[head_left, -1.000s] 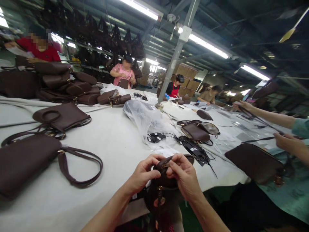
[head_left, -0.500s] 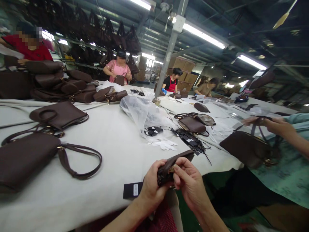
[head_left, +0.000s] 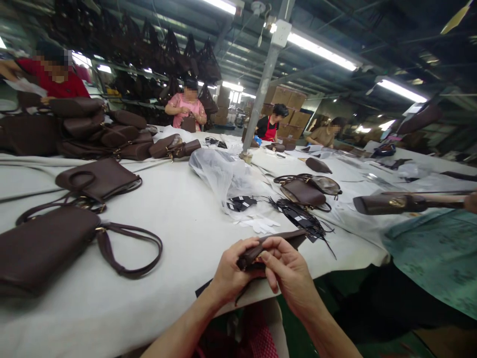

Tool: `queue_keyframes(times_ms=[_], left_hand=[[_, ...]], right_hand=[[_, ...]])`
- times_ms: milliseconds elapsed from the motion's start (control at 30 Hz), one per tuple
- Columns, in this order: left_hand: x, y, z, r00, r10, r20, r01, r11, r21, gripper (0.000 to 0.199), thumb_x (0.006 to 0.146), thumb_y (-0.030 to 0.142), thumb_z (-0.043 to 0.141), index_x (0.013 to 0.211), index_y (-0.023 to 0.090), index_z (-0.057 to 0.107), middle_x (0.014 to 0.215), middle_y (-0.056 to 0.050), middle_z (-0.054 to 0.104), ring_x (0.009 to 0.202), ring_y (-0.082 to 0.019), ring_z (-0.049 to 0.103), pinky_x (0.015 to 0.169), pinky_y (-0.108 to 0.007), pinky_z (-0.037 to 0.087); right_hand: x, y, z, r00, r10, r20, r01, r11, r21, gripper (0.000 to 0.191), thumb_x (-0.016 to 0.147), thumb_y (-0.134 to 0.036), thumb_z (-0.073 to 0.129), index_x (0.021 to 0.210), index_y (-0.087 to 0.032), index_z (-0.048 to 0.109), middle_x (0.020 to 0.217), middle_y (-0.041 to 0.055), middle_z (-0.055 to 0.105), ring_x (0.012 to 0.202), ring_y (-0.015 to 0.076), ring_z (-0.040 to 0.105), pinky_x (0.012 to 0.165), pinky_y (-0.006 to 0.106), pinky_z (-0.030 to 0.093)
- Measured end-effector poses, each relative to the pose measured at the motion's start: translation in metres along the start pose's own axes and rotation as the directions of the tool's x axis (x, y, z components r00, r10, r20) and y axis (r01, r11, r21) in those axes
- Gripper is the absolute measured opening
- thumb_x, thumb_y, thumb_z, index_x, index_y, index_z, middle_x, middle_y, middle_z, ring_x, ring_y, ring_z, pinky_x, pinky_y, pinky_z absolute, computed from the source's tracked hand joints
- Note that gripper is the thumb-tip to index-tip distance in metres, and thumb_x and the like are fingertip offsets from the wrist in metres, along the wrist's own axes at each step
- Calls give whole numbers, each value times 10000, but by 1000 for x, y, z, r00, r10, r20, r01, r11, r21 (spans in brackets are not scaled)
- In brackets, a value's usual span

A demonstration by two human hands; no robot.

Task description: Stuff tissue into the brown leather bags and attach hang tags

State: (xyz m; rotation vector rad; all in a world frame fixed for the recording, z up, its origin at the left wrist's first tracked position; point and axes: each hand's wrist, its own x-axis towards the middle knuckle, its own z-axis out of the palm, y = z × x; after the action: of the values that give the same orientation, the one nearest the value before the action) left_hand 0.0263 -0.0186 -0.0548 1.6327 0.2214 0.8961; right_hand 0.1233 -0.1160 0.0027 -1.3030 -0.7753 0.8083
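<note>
A small dark brown leather bag (head_left: 248, 259) is held above the table's front edge, its narrow far end pointing right. My left hand (head_left: 231, 268) is wrapped round its near end, thumb on top. My right hand (head_left: 288, 266) pinches the bag's edge at a small gold-coloured fitting, mostly hidden by the fingertips. A black tag (head_left: 203, 288) shows partly behind my left wrist. Just beyond my hands lie white paper slips (head_left: 259, 223) and a bunch of black tags with cords (head_left: 300, 216).
Brown handbags (head_left: 48, 243) lie at left, with a heap of more bags (head_left: 85, 124) behind. A clear plastic bag (head_left: 219, 171) and another handbag (head_left: 303, 191) lie mid-table. A metal post (head_left: 263, 89) rises beyond. At right, a co-worker in green (head_left: 432, 253) holds a brown bag (head_left: 391, 204).
My hands and the bag have shifted slightly, and the black tag is now more covered. The co-worker at right has raised and turned their bag. The view has swung a little left.
</note>
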Motion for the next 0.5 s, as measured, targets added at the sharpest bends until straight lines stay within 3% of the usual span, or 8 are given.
queue_keyframes(times_ms=[200, 300, 400, 467, 500], left_hand=[[-1, -5, 5, 993, 104, -59, -94, 982, 162, 364, 761, 119, 576, 1112, 179, 653, 1098, -77, 702, 1014, -221, 637, 916, -343, 482], [3, -4, -1, 997, 67, -44, -61, 988, 139, 353, 751, 120, 567, 1087, 174, 662, 1063, -68, 705, 966, -214, 639, 874, -322, 487], [17, 0, -17, 999, -39, 34, 37, 998, 45, 328, 728, 141, 609, 1049, 165, 668, 961, -39, 704, 858, -190, 630, 792, -285, 484], [30, 5, -31, 988, -111, 108, 113, 994, -7, 333, 685, 166, 679, 1018, 153, 674, 907, -24, 687, 826, -182, 608, 761, -268, 469], [36, 9, -37, 979, -139, 147, 144, 989, -25, 350, 657, 178, 715, 1003, 146, 677, 900, -23, 678, 828, -182, 597, 755, -264, 462]], right_hand=[[4, 5, 16, 998, -43, 39, 47, 993, -112, 326, 775, -485, 696, 829, -181, 593, 465, -84, 508, 283, 27, 341, 318, 155, 235], [6, 10, 22, 997, -68, 34, 73, 982, -174, 315, 815, -489, 640, 862, -178, 617, 465, -79, 510, 294, 40, 369, 326, 162, 280], [8, 1, 10, 995, -80, 57, 93, 961, -262, 357, 823, -470, 620, 1051, -196, 634, 655, -12, 654, 404, 102, 546, 370, 201, 399], [10, -14, -13, 979, -199, 45, 200, 886, -418, 424, 814, -446, 634, 1173, -222, 610, 911, 50, 713, 633, 171, 671, 525, 270, 526], [12, -22, -27, 954, -298, 39, 272, 804, -528, 454, 804, -433, 650, 1205, -229, 601, 1033, 74, 704, 786, 204, 689, 670, 318, 558]])
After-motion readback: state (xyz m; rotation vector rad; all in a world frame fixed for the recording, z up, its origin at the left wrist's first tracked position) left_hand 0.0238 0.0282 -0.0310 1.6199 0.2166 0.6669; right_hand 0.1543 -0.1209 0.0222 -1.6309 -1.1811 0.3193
